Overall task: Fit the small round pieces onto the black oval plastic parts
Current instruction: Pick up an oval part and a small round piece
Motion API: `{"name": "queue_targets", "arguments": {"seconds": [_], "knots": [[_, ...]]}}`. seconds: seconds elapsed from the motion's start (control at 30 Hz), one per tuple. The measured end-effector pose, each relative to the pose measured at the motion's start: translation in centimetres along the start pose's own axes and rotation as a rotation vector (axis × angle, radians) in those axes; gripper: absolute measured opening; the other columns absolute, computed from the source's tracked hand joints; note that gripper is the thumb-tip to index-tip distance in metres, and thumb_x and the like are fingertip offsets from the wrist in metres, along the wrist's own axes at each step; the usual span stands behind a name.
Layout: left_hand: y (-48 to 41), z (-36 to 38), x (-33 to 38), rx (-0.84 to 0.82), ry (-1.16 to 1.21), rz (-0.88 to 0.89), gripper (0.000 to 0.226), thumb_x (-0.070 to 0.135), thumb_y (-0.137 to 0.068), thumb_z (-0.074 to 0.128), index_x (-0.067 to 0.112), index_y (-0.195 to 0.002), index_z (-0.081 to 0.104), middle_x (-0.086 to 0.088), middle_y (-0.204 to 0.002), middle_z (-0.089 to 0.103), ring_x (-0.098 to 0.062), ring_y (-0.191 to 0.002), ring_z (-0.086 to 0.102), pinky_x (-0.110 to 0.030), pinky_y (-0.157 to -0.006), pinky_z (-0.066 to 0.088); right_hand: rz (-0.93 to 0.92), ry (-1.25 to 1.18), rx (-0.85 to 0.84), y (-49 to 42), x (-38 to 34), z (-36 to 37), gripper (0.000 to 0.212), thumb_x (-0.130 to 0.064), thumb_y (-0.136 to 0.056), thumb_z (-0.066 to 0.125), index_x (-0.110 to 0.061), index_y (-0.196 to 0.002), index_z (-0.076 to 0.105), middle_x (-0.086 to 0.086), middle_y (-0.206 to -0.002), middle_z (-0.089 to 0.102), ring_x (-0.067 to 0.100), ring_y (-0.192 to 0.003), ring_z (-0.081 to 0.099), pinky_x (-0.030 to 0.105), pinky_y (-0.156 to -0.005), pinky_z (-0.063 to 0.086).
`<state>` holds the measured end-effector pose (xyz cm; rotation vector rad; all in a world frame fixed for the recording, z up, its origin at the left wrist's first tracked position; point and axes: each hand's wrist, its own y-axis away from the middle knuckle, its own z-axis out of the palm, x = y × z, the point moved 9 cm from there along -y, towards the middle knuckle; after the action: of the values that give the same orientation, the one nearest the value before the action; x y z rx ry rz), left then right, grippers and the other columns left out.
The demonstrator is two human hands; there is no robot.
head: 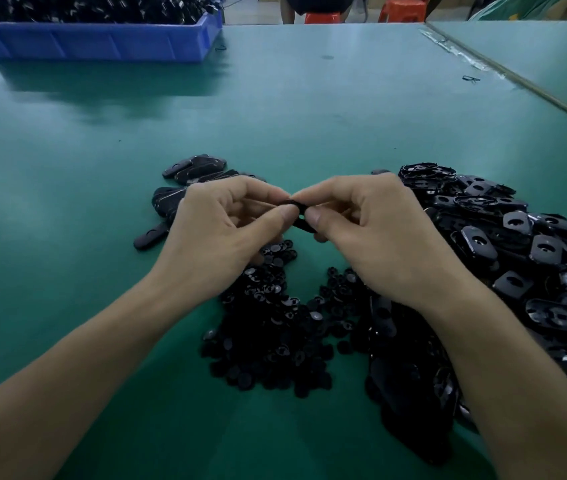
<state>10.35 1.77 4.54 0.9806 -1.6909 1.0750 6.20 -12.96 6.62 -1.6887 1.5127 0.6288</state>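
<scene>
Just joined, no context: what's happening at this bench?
A person is assembling at a green table. The left hand and right hand both pinch one black oval part; whether a round piece is seated is hidden by the fingers. A pile of small round pieces lies under the hands, a heap of oval parts sits to the right, a smaller group to the left, and a blue bin of black parts stands far left.
</scene>
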Motion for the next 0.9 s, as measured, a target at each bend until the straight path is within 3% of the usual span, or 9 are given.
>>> {"name": "queue_targets", "arguments": {"seconds": [0.1,0.17,0.37,0.57,0.7,0.77,0.83,0.9], "knots": [[0.1,0.3,0.0,-0.01,0.057,-0.02,0.006,0.022,-0.082,0.077,0.02,-0.086,0.073,0.0,-0.07,0.074,-0.01,-0.061,0.069,-0.019,-0.048,0.051,0.027,-0.128,0.021,0.3,0.6,-0.2,0.015,-0.014,-0.09,0.072,-0.029,-0.091,0.072,-0.007,-0.073,0.072,0.01,-0.075,0.07,0.038,-0.083,0.058],[0.1,0.3,-0.2,-0.004,0.089,-0.05,0.009,0.027,-0.079,0.077,0.02,-0.084,0.072,-0.001,-0.071,0.074,-0.01,-0.061,0.069,-0.019,-0.048,0.05,0.039,-0.189,0.058,0.5,0.9,-0.5,0.014,-0.012,-0.084,0.078,-0.024,-0.091,0.072,-0.005,-0.077,0.074,0.013,-0.077,0.072,0.041,-0.084,0.059],[0.2,0.5,-0.5,-0.011,0.119,-0.08,0.013,0.013,-0.092,0.068,0.021,-0.082,0.069,-0.003,-0.074,0.076,-0.012,-0.061,0.069,-0.02,-0.049,0.051,0.035,-0.263,0.148,0.7,1.4,-1.5,0.024,-0.005,-0.084,0.077,-0.029,-0.083,0.074,-0.01,-0.073,0.075,0.006,-0.071,0.072,0.018,-0.068,0.051],[0.2,0.8,-0.2,-0.022,0.091,-0.038,0.011,0.009,-0.089,0.07,0.02,-0.092,0.072,0.0,-0.073,0.073,-0.01,-0.064,0.069,-0.02,-0.051,0.052,0.034,-0.221,0.163,0.9,1.4,-1.4,0.023,-0.002,-0.087,0.072,-0.023,-0.093,0.076,-0.008,-0.077,0.075,0.005,-0.074,0.072,0.017,-0.07,0.052],[-0.1,-0.2,-0.4,0.067,0.091,-0.013,0.013,0.008,-0.09,0.07,0.021,-0.086,0.072,0.002,-0.07,0.072,-0.009,-0.065,0.068,-0.021,-0.053,0.054,-0.005,0.188,0.224,1.5,0.7,-2.4,0.017,-0.01,-0.089,0.073,-0.022,-0.099,0.078,-0.011,-0.085,0.073,0.003,-0.08,0.068,0.023,-0.08,0.056],[-0.2,-0.6,-0.5,0.093,0.074,0.002,0.013,0.009,-0.09,0.07,0.021,-0.086,0.071,0.005,-0.069,0.071,-0.009,-0.068,0.069,-0.02,-0.054,0.054,-0.002,0.399,0.155,1.6,0.6,-2.2,0.011,-0.018,-0.09,0.072,-0.025,-0.096,0.078,-0.009,-0.089,0.071,0.013,-0.09,0.065,0.034,-0.085,0.055],[-0.3,-0.6,-0.4,0.092,0.046,0.02,0.014,0.01,-0.09,0.071,0.023,-0.086,0.071,0.007,-0.071,0.072,-0.008,-0.07,0.069,-0.02,-0.056,0.055,0.032,0.526,0.053,1.7,0.7,-1.6,0.007,-0.03,-0.09,0.072,-0.027,-0.093,0.077,-0.007,-0.089,0.065,0.02,-0.098,0.058,0.036,-0.088,0.05],[-0.3,-0.5,-0.4,0.089,0.024,0.033,0.017,0.009,-0.089,0.072,0.026,-0.086,0.071,0.01,-0.073,0.072,-0.006,-0.07,0.067,-0.02,-0.058,0.056,0.089,0.628,-0.044,1.8,1.0,-0.7,0.017,-0.043,-0.089,0.07,-0.028,-0.091,0.076,-0.005,-0.091,0.06,0.022,-0.101,0.052,0.036,-0.088,0.047]]}}
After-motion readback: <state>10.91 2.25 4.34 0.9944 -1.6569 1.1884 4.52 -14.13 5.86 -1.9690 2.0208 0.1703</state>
